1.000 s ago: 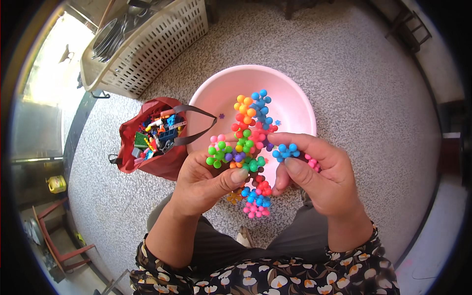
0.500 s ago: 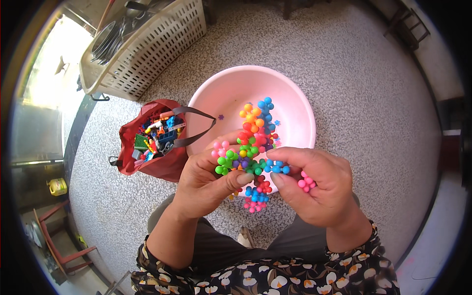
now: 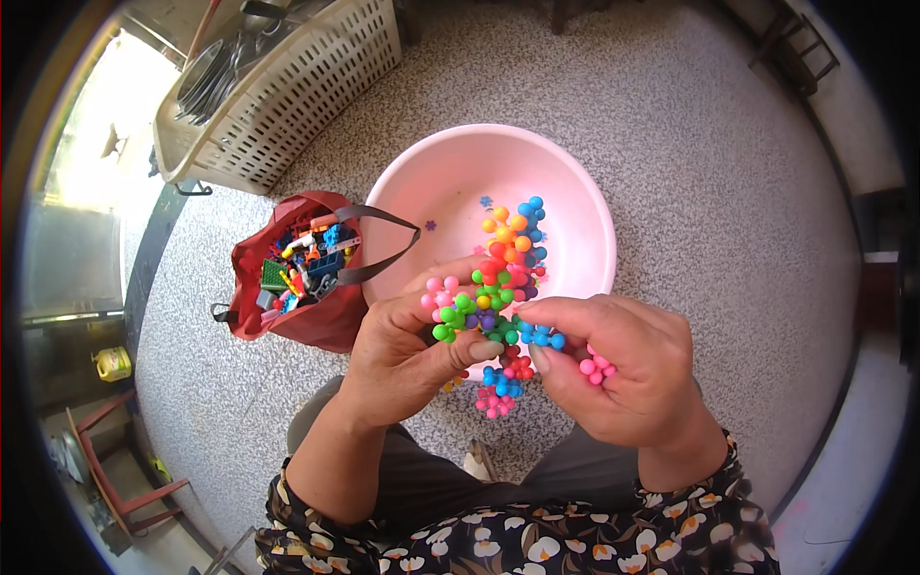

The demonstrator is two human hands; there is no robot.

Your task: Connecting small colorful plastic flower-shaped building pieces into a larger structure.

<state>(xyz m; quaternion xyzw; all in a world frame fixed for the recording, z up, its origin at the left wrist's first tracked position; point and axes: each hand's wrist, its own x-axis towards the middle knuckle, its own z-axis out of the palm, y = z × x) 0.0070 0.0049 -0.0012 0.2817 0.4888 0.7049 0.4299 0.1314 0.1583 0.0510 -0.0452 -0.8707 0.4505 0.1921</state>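
Note:
My left hand (image 3: 407,350) is closed around a cluster of joined knobbly plastic building pieces (image 3: 496,326) in green, orange, red, pink, purple and blue. Thumb and forefinger of my right hand (image 3: 618,369) pinch a light-blue knobbly piece (image 3: 542,335) at the cluster's right side, touching a dark-green one. Against the right palm rests a loose-looking pink knobbly piece (image 3: 597,365); its hold is partly hidden. Beneath the hands stands a pink basin (image 3: 489,135) with a few small flower-shaped pieces (image 3: 430,225) on its bottom.
Left of the basin, a red bag (image 3: 335,321) with dark handles is full of mixed toy bricks. A cream slatted basket (image 3: 297,105) holding pans stands at the upper left. A yellow bottle (image 3: 112,364) and a reddish chair frame (image 3: 125,479) are at the far left.
The cluster has tilted, its orange and blue upper arm shifting right and slightly down. Both hands keep their grips, with my right hand moving only slightly.

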